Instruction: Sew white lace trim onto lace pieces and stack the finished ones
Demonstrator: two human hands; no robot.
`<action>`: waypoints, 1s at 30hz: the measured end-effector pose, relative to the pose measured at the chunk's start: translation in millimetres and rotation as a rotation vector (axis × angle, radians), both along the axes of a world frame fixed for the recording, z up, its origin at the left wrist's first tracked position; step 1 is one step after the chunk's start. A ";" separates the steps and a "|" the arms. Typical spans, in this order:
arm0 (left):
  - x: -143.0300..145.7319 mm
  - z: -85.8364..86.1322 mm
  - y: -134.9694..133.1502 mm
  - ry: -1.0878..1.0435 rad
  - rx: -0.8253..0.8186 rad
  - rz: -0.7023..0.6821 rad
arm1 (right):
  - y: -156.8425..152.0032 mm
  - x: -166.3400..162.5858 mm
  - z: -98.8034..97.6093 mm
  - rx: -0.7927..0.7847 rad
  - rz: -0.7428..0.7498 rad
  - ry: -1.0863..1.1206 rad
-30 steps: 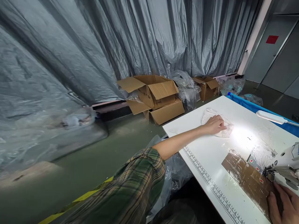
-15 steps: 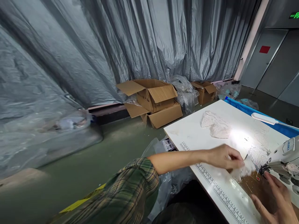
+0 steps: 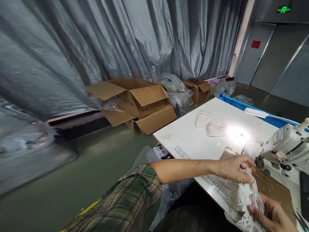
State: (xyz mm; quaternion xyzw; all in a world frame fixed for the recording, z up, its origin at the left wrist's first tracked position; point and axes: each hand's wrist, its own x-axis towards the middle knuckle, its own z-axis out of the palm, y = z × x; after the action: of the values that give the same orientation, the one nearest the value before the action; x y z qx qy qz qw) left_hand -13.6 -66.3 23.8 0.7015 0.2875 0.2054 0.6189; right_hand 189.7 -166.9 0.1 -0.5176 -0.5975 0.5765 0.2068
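Observation:
My left hand (image 3: 235, 167) is closed in a pinch on the top of a white lace piece (image 3: 243, 201) at the near edge of the white sewing table (image 3: 183, 138). My right hand (image 3: 270, 216) grips the same lace piece from below, fingers curled round it. A small pile of white lace pieces (image 3: 211, 124) lies farther back on the table, apart from both hands. The white sewing machine (image 3: 287, 148) stands just right of my hands, with its needle area near my left fingertips.
A brown taped cardboard patch (image 3: 270, 187) covers the table by the machine, and a printed ruler (image 3: 207, 178) runs along the near edge. A lamp arm (image 3: 258, 112) lights the surface. Open cardboard boxes (image 3: 135, 103), plastic bags (image 3: 176, 91) and a grey plastic curtain (image 3: 96, 42) lie beyond.
My left hand left the far lace pile, came back toward me with one lace piece, and my right hand took hold of it too. The view swung left.

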 end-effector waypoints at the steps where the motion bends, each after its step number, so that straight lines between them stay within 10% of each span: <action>1: -1.4 -0.8 2.0 0.025 0.045 0.025 | 3.4 4.4 2.6 -0.008 0.000 0.032; 12: 12.1 -19.2 76.6 0.415 1.112 0.001 | 47.2 31.8 23.8 0.264 -0.307 -0.494; 22: 51.5 -28.8 130.6 0.410 1.117 -0.273 | 46.7 40.9 32.9 0.204 -0.299 -0.608; 30: 19.6 -23.8 105.5 0.230 1.112 -0.096 | 36.7 53.7 23.5 0.222 -0.437 -0.513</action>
State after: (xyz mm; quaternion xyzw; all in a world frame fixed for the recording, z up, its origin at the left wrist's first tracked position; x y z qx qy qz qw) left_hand 6.1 39.2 0.0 0.9519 0.1695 0.2196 0.1298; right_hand 243.3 -130.2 23.6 -0.7354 -0.5643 0.3014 0.2234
